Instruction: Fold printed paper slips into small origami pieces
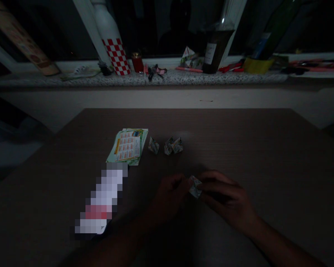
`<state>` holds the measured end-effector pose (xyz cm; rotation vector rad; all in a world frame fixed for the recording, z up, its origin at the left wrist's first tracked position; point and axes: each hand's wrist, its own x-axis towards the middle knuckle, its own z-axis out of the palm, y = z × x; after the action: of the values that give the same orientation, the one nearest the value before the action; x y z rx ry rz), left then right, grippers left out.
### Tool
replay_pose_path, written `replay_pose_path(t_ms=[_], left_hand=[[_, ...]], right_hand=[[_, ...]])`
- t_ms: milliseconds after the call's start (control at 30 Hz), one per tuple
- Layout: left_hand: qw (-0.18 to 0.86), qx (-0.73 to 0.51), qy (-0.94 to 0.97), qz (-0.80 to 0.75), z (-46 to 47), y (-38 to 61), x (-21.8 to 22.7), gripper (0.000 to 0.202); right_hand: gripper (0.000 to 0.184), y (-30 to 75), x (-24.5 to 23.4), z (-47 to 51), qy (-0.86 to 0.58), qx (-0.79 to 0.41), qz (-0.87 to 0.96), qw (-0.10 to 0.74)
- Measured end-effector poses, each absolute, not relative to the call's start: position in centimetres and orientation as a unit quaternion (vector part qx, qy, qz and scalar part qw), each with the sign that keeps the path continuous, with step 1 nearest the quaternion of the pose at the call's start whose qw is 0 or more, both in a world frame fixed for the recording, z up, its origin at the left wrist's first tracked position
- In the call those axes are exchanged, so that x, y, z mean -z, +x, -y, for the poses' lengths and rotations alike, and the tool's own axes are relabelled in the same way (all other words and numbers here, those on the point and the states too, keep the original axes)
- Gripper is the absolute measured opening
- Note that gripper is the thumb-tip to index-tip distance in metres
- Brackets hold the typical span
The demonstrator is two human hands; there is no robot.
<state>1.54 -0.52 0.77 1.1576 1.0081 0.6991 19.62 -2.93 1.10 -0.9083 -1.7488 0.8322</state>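
Between my hands is a small folded paper piece [195, 187], printed and pointed at the top. My left hand [171, 191] pinches its left side between thumb and fingers. On the other side, the fingers of my right hand [228, 194] close against its right edge. Beyond my hands, a folded paper piece [153, 145] stands by itself on the table. To the right of it, two similar folded paper pieces [173, 145] stand touching or very close together. A stack of printed paper sheets [128, 146] lies at the left.
A blurred-out phone-like object [101, 200] lies on the brown table [239, 133], left of my arms. Behind the table, the stone windowsill [180, 78] carries a red-and-white checkered bottle [117, 55], a red jar [137, 63], a dark pot [211, 55] and a yellow bowl [258, 65].
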Motion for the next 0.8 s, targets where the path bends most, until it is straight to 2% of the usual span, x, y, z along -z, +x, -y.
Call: replay_pose_path(t_ms=[67, 167, 267, 367, 433, 600, 800], left_hand=[[0.656, -0.301, 0.53, -0.445, 0.5, 1.46, -0.91, 0.042], [0.566, -0.309, 0.609, -0.462, 0.55, 1.16, -1.44, 0.042], [0.485, -0.34, 0.674, -0.442, 0.72, 0.87, -1.76, 0.032], [0.451, -0.367, 0.703, -0.409, 0.83, 0.87, -1.59, 0.017], [0.427, -0.387, 0.714, -0.396, 0.78, 0.98, -1.4, 0.017], [0.412, -0.399, 0.752, -0.324, 0.57, 1.2, -1.57, 0.01], [0.438, -0.387, 0.737, -0.339, 0.87, 1.48, -1.66, 0.011]], right_hand=[[0.02, 19.6, -1.19, 2.96, -0.379, -0.338, 0.714, 0.482], [0.018, 19.65, -1.21, 3.03, -0.39, -0.327, 0.711, 0.484], [0.016, 19.77, -1.14, 3.03, -0.401, -0.322, 0.705, 0.487], [0.01, 19.83, -1.11, 2.98, -0.42, -0.322, 0.698, 0.482], [0.009, 19.78, -1.12, 2.97, -0.425, -0.326, 0.697, 0.476], [0.008, 19.47, -0.98, 3.17, -0.436, -0.347, 0.683, 0.472], [0.01, 19.42, -0.8, 3.26, -0.436, -0.369, 0.674, 0.469]])
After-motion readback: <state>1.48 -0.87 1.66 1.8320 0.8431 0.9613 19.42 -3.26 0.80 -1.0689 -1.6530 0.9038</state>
